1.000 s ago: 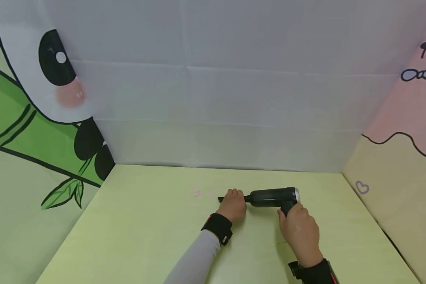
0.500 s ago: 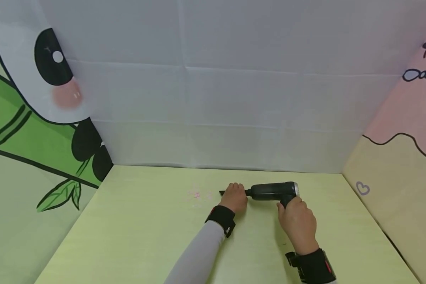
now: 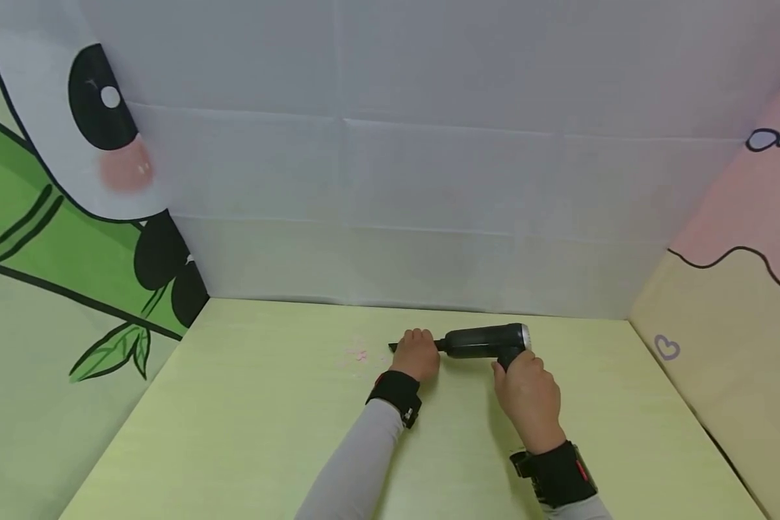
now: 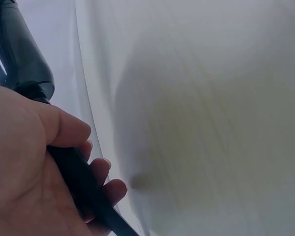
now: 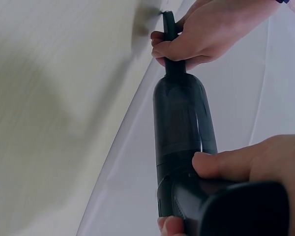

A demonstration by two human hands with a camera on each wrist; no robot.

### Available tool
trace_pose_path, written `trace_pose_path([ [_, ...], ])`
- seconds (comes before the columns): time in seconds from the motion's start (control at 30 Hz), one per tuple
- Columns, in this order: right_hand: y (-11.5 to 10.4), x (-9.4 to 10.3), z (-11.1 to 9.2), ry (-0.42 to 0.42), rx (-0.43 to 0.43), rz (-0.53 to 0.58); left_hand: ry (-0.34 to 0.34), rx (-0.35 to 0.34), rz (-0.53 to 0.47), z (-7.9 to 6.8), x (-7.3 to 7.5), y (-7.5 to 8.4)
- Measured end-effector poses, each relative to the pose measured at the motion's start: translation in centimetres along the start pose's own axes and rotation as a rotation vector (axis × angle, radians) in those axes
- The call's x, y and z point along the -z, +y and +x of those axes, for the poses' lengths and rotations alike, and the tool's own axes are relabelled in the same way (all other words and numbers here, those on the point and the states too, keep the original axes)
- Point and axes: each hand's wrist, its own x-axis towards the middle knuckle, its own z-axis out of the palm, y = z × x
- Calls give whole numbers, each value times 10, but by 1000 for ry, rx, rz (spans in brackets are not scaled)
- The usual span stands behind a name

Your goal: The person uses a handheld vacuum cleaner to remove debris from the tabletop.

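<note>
A black handheld vacuum cleaner is held level close over the table, its narrow nozzle pointing left. My right hand grips its handle, with the thumb along the body in the right wrist view. Further forward, my left hand curls round the nozzle; in the left wrist view the thumb lies across it and the fingertips show on its far side. Small pink scraps lie on the table just left of the nozzle's tip.
The pale yellow table meets a grey-white back wall. A panda-painted wall stands on the left, a pink and cream one on the right. Both wrists wear black straps.
Both hands have carried the vacuum cleaner a little forward across the table, then left toward the pink scraps. Each keeps the same hold. The head view has shifted slightly.
</note>
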Motion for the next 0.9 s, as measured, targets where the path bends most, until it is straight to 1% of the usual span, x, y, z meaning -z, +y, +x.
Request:
trace_pose_path([
  [0.13,-3,-1,-2,-15,7,6,22,7,-8,-3,-3,-4],
  [0.27,-3,1,-6,-1,24,-3,36,19,1,-7,-4,-2],
  [0.37,-1,4,-7,-17,28,0,42,32,13,-13,1,1],
  [0.43,0,6,-9,-43,25,6,40,39,18,-18,6,5],
  [0.57,4,13,-13,-76,15,9,8,34,32,-27,14,12],
  [0.67,6,20,-17,-57,28,1,0,18,53,-31,13,16],
  [0.8,8,23,-21,-17,43,-8,42,-8,68,-31,7,18],
  [0.9,6,19,-21,22,53,-18,73,-21,61,-30,4,15],
])
